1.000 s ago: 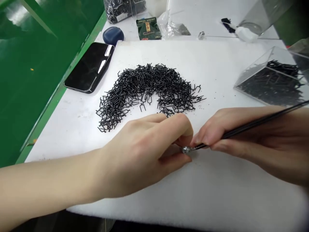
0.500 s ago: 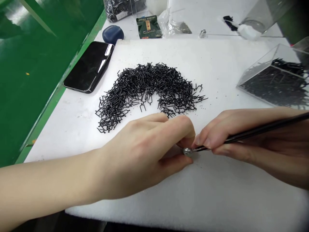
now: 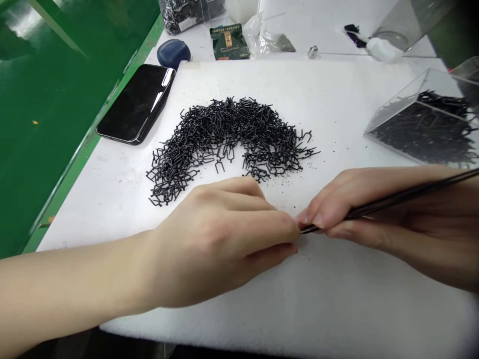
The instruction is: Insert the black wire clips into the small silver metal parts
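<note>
My left hand (image 3: pixel 220 239) is pinched closed, its thumb and index fingertips meeting over the tip of a slim black tool that looks like tweezers (image 3: pixel 396 198). The small shiny metal piece seen between those fingertips earlier is now hidden behind them. My right hand (image 3: pixel 355 212) grips the black tweezers near their tip, and the shaft runs out past the right edge. Both hands' fingertips touch or nearly touch. Just beyond my left hand lies a curved pile of small black forked pieces (image 3: pixel 232 122) on a white board (image 3: pixel 262 309).
A black phone (image 3: pixel 136 102) and a blue rounded case (image 3: pixel 173 52) lie at the left. Behind are a green packet (image 3: pixel 229 42), a clear plastic bag (image 3: pixel 269 42) and a small metal part (image 3: pixel 312 51). At right stands a clear box (image 3: pixel 422 119) holding black pieces.
My left index finger has come down over the tweezers' tip, covering the shiny metal piece. My right hand has barely moved. The whole view has shifted slightly.
</note>
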`<state>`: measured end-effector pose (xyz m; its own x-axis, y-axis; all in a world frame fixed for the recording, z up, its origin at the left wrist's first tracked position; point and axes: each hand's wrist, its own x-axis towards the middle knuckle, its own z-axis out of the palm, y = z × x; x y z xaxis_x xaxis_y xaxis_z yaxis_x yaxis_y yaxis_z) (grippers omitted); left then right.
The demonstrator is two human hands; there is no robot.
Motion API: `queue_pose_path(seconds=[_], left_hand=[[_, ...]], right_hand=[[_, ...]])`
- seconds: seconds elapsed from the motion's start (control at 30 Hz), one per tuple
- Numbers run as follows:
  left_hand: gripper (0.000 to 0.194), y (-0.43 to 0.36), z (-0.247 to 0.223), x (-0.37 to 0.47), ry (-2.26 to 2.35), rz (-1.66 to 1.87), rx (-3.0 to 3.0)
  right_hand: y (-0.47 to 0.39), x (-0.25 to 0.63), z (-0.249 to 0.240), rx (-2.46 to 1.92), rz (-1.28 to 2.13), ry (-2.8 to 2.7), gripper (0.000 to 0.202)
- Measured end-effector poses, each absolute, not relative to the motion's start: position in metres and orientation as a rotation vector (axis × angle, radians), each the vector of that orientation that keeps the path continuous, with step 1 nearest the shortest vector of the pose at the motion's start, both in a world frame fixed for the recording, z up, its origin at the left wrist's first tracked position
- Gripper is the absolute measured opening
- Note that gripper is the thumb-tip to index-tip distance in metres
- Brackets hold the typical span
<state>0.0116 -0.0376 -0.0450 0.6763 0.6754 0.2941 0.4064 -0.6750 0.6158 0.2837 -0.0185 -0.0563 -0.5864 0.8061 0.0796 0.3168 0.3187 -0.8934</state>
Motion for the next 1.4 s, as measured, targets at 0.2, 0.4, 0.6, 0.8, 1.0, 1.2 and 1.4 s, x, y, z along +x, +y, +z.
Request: queue_pose_path(seconds=[0.2, 0.4, 0.6, 0.8, 1.0, 1.2, 1.4], left_hand=[[0.018, -0.044, -0.049, 0.006, 0.843, 0.675, 2.52], [0.021, -0.041, -0.048, 0.01, 0.838, 0.7, 2.415], [0.014, -0.034, -0.042, 0.013, 0.826, 0.706, 2.234], [0.008, -0.032, -0.042, 0.014, 0.842, 0.686, 2.163], [0.007, -0.028, -0.046, 0.014, 0.846, 0.686, 2.179], [0.008, -0.029, -0.046, 0.012, 0.838, 0.675, 2.19], [0.008, -0.031, -0.041, 0.014, 0.865, 0.654, 2.147]], right_hand=[[-0.017, 0.279, -0.052, -1.029, 1.271, -2.04, 0.022], [-0.017, 0.278, -0.059, -0.972, 1.262, -2.011, 0.019], [-0.017, 0.281, -0.057, -0.966, 1.267, -2.028, 0.019], [-0.015, 0.278, -0.058, -0.95, 1.306, -2.003, 0.019], [-0.013, 0.276, -0.056, -0.92, 1.362, -1.975, 0.019], [-0.014, 0.277, -0.054, -0.919, 1.378, -1.947, 0.02], [-0.016, 0.279, -0.057, -0.935, 1.345, -1.953, 0.019]])
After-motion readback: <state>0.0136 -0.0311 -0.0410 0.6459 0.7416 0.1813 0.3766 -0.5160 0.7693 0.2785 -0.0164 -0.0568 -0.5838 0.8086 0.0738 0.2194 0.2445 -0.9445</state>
